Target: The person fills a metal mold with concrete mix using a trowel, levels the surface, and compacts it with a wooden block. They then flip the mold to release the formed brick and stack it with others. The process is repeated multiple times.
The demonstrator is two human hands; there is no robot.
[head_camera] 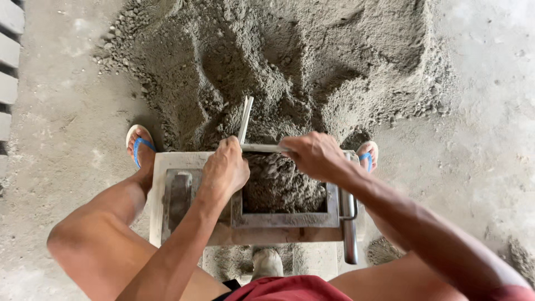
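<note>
A metal block mould [284, 219] stands on the floor between my feet, its open cavity heaped with damp grey sand-cement mix [281, 184]. My left hand [225, 167] grips the corner of an L-shaped grey metal bar [245, 120] at the mould's far left rim. My right hand [312, 153] is closed on the same bar where it lies across the far rim. The bar's short arm points up into the mix pile.
A large pile of grey sand-cement mix [278, 61] fills the floor ahead. A metal handle [349, 223] runs along the mould's right side. My feet wear blue-strapped sandals [139, 146]. Grey blocks [8, 61] are stacked at the left edge.
</note>
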